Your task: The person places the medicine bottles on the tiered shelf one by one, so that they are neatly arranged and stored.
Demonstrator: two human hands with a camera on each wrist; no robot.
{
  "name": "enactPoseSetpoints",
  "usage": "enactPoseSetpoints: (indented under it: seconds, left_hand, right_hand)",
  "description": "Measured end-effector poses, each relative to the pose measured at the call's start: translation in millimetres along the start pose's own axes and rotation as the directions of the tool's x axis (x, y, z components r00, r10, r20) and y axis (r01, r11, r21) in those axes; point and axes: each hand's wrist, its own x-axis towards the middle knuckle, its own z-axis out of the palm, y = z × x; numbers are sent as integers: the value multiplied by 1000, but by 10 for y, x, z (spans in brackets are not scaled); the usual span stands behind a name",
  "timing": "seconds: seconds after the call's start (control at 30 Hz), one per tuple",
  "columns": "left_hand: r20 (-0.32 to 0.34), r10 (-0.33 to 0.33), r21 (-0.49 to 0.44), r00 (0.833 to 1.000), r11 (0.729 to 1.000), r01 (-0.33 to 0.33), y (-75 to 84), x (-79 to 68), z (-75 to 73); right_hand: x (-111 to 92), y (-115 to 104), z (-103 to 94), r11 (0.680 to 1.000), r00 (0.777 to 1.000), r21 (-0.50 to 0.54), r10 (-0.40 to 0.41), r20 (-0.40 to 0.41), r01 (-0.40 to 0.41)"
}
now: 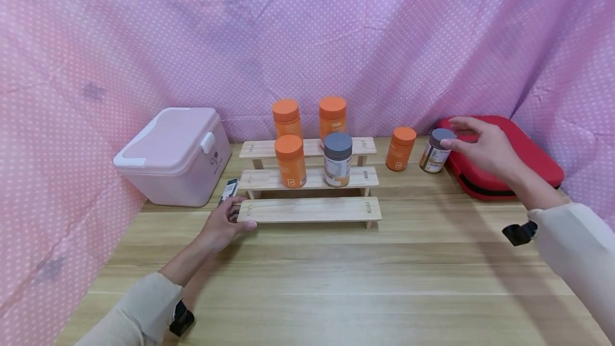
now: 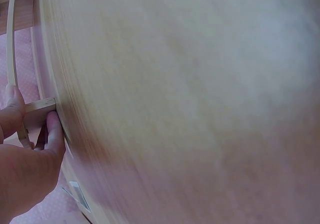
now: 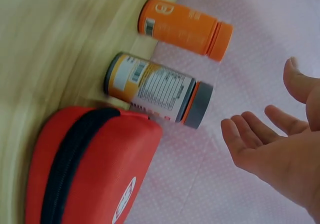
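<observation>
My left hand (image 1: 222,227) grips the left end of the lowest step of a three-tier wooden display rack (image 1: 307,210). Thumb and fingers pinch the step's end by its leg, seen in the left wrist view. To the right, my right hand (image 1: 485,146) hovers with fingers spread beside a grey-capped bottle (image 1: 435,154). A gap shows between that hand (image 3: 272,141) and the bottle's cap (image 3: 198,105) in the right wrist view. An orange bottle (image 1: 400,149) stands left of it. On the rack's middle step are an orange bottle (image 1: 290,162) and a grey-capped bottle (image 1: 338,160).
Two orange bottles stand on the rack's top step, one of them on the right (image 1: 332,116). A pink lidded box (image 1: 178,154) sits left, a red zipped case (image 1: 504,159) right. A small printed packet (image 1: 229,190) lies by the rack. Pink dotted cloth (image 1: 307,41) hangs behind.
</observation>
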Motion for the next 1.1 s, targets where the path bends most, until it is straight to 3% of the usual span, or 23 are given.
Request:
enactPoseSetpoints:
  seconds: [0.27, 0.5, 0.77, 1.1]
  left_hand:
    - [-5, 5, -24, 1000, 1000, -5, -13, 6, 8]
    - [-7, -6, -29, 1000, 1000, 6, -8, 8, 22]
    - [-6, -5, -33, 1000, 999, 4, 3, -2, 17]
    - [-7, -17, -17, 1000, 1000, 17, 20, 3, 8]
  right_hand:
    - [301, 98, 44, 999, 998, -10, 37, 56, -36]
    - [481, 267, 96, 996, 972, -17, 93, 216, -91]
    - [498, 437, 159, 991, 954, -34, 135, 269, -131]
    - [467, 446, 190, 992, 955, -16, 127, 269, -128]
